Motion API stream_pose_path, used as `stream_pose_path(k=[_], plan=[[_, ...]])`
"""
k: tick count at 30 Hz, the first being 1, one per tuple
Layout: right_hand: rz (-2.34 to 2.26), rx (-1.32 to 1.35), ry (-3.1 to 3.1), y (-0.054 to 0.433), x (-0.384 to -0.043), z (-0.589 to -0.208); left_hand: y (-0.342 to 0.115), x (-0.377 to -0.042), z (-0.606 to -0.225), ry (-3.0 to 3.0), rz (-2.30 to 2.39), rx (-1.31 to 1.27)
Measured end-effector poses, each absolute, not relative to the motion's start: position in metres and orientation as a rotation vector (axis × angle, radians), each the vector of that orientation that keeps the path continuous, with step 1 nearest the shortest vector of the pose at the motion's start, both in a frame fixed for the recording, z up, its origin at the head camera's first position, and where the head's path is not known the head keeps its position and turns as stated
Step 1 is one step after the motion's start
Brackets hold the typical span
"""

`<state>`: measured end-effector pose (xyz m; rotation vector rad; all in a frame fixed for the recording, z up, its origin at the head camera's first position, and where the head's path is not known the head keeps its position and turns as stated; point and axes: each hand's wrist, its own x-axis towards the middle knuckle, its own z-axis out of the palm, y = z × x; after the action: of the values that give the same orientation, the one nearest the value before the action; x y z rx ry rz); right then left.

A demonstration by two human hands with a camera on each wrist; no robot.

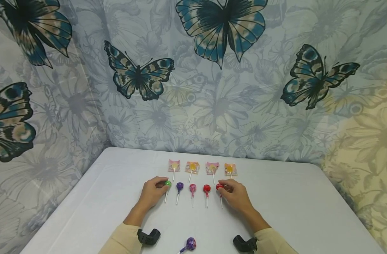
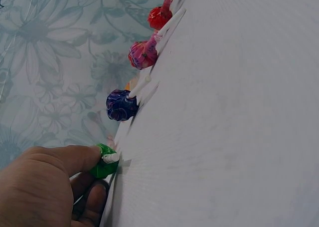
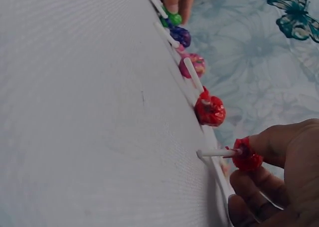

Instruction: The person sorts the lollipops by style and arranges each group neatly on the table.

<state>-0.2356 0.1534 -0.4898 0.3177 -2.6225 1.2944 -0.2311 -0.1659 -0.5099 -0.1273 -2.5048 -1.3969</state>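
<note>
A row of round wrapped lollipops lies across the white table, sticks toward me. At its left end my left hand holds the head of a green lollipop between thumb and fingers. My right hand pinches a red lollipop by its head at the right end; its stick points toward me. Between the hands lie a dark purple lollipop, a pink lollipop and another red lollipop, none of them touched.
Behind the row, several flat lollipops in clear printed wrappers form a second row. A purple lollipop lies at the front of the white table. Butterfly-print cloth hangs behind. Each wrist wears a black mount.
</note>
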Motion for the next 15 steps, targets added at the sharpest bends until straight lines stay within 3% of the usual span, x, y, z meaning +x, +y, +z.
stream_pose_path(k=[15], plan=[[1.173,0.307,-2.695,0.1555,-0.2387,-0.4978,-0.1660,-0.2312,-0.5112,-2.509,-1.396,-0.140]])
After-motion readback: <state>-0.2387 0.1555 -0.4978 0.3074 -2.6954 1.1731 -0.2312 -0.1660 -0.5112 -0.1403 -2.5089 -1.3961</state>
